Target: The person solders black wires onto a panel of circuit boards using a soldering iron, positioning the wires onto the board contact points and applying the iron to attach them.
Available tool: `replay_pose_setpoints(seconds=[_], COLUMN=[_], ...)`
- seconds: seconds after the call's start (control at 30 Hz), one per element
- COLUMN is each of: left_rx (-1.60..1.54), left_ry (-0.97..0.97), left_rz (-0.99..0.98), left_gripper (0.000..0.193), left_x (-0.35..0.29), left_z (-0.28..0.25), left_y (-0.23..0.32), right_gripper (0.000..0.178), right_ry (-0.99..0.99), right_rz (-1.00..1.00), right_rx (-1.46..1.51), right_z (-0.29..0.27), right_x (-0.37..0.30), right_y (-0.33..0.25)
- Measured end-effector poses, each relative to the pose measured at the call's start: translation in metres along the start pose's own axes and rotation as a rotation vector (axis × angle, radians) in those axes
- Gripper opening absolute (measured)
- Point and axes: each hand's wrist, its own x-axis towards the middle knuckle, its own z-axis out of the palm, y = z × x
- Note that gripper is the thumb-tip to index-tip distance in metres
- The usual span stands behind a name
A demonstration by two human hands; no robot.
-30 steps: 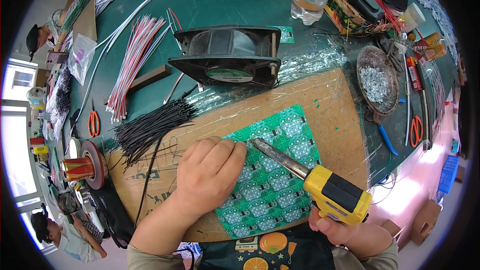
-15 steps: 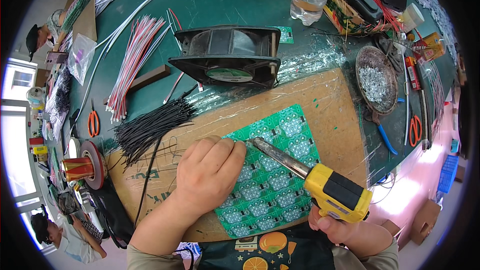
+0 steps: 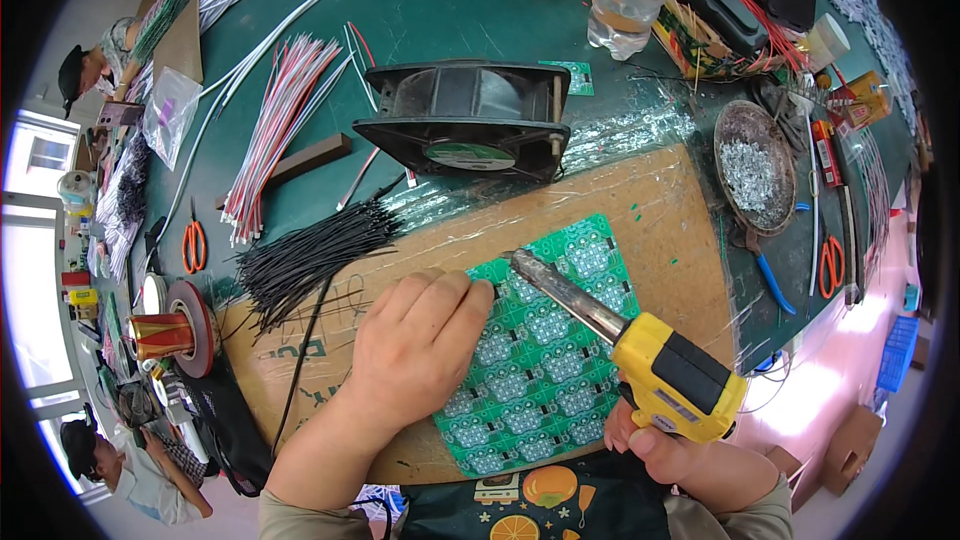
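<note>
A green circuit board panel (image 3: pixel 540 370) with rows of repeated small circuits lies tilted on a brown board. My left hand (image 3: pixel 415 340) rests over its left edge, fingers curled and pressed together. What its fingertips hold, if anything, is hidden. In my right hand (image 3: pixel 650 440) is a yellow and black soldering gun (image 3: pixel 685 380), gripped by its handle below the body. Its long metal barrel (image 3: pixel 570 295) slants up and left across the panel. The tip lies over the panel's upper left part, just right of my left fingertips.
Beyond the panel stands a black fan (image 3: pixel 465 120). Black wires (image 3: pixel 315 255) lie left, with red and white wires (image 3: pixel 280 140) behind. At right are a dish of metal bits (image 3: pixel 755 170) and orange-handled scissors (image 3: pixel 831 265). A solder-like spool (image 3: pixel 190 330) sits at left; two people are farther left.
The soldering gun's tip has shifted slightly farther from me over the panel. My left hand stays curled at the panel's left edge. The whole view has moved a little.
</note>
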Motion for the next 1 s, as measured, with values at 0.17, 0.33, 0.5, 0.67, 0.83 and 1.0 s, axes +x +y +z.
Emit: replay_pose_setpoints(seconds=[0.17,0.33,0.5,0.67,0.83,1.0], left_rx=[0.057,0.085,0.149,0.007,0.094,0.289], left_ry=[0.021,0.006,-0.092,-0.048,0.113,0.048], left_rz=[-0.019,-0.040,-0.087,-0.201,-0.356,-0.446], left_gripper=[0.034,0.034,0.036,0.033,0.025,0.018], left_x=[-0.003,-0.005,-0.008,-0.009,-0.009,-0.012], left_z=[-0.004,-0.003,-0.015,-0.018,-0.036,-0.047], left_y=[-0.013,-0.009,-0.002,-0.011,-0.042,-0.075], right_gripper=[0.076,0.046,0.027,0.029,0.031,0.075], right_ry=[0.044,0.107,0.069,0.061,0.055,0.148], right_rz=[0.099,0.034,0.015,-0.005,-0.032,0.016], right_rx=[-0.018,0.061,0.105,0.060,0.084,0.030], right_z=[-0.002,0.010,0.011,0.008,0.008,0.009], right_x=[-0.009,-0.004,-0.001,-0.001,-0.003,-0.004], right_y=[0.006,-0.006,-0.009,-0.006,-0.001,0.003])
